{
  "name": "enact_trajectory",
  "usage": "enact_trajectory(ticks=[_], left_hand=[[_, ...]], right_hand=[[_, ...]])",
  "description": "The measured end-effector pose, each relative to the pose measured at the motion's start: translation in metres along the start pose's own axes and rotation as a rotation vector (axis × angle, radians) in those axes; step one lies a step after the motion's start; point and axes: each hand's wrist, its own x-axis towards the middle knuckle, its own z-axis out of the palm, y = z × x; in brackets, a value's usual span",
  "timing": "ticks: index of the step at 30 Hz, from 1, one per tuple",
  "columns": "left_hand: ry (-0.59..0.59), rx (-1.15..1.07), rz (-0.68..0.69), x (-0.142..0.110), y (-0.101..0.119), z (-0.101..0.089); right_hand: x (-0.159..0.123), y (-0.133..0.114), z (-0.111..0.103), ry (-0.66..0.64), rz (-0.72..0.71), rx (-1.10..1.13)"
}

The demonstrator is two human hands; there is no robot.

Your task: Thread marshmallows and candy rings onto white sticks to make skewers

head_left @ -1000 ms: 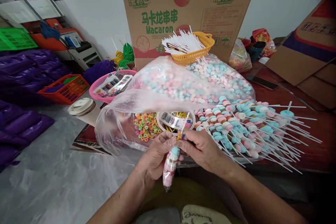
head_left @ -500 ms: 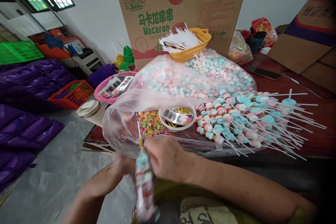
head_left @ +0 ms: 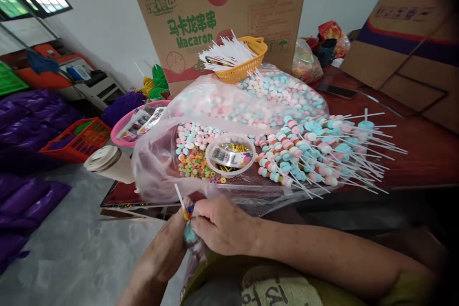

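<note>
A marshmallow skewer [head_left: 190, 235] in a clear printed wrapper hangs stick-end up below the table's front edge. Its white stick [head_left: 179, 195] sticks out above the gathered wrapper neck. My left hand [head_left: 167, 246] is closed around the skewer at that neck, from the left. From the other side, my right hand [head_left: 224, 225] pinches at the same neck with thumb and forefinger; a tie between them is too small to make out. Beyond my hands stands a white bowl [head_left: 230, 174] holding gold twist ties [head_left: 234, 147] and a printed wrapper [head_left: 231, 157].
Unwrapped marshmallow skewers [head_left: 315, 153] are piled at the right. A plastic bag of marshmallows [head_left: 283, 98] lies behind the bowl, with candy rings [head_left: 195, 165] at its left. A yellow basket of sticks [head_left: 247, 68], pink basket [head_left: 120, 130], paper cup [head_left: 111, 162] and large carton [head_left: 229, 5] stand around.
My left hand has come up to the wrapper neck and closed there. The wrapped skewer has tilted, its lower end now mostly hidden. The camera view has shifted right.
</note>
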Motion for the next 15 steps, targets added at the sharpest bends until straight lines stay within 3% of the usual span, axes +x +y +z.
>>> enact_trajectory(ticks=[3, 6, 8, 10, 12, 15], left_hand=[[0.059, 0.096, -0.041, -0.012, -0.003, 0.005], [0.131, 0.318, -0.002, -0.024, 0.011, 0.009], [0.047, 0.550, 0.104, -0.023, 0.025, 0.011], [-0.136, 0.817, 0.257, -0.014, 0.036, 0.015], [-0.252, 1.041, 0.416, 0.003, 0.039, 0.027], [-0.261, 1.261, 0.612, 0.028, 0.021, 0.070]], right_hand=[[-0.002, 0.003, 0.008, -0.007, 0.153, 0.109], [-0.003, 0.006, 0.001, 0.002, 0.159, 0.149], [-0.010, 0.010, -0.018, -0.007, 0.102, 0.038], [-0.027, 0.019, -0.045, 0.020, 0.080, -0.090], [-0.051, 0.032, -0.074, 0.136, 0.126, -0.107], [-0.094, 0.047, -0.101, 0.399, 0.130, -0.197]])
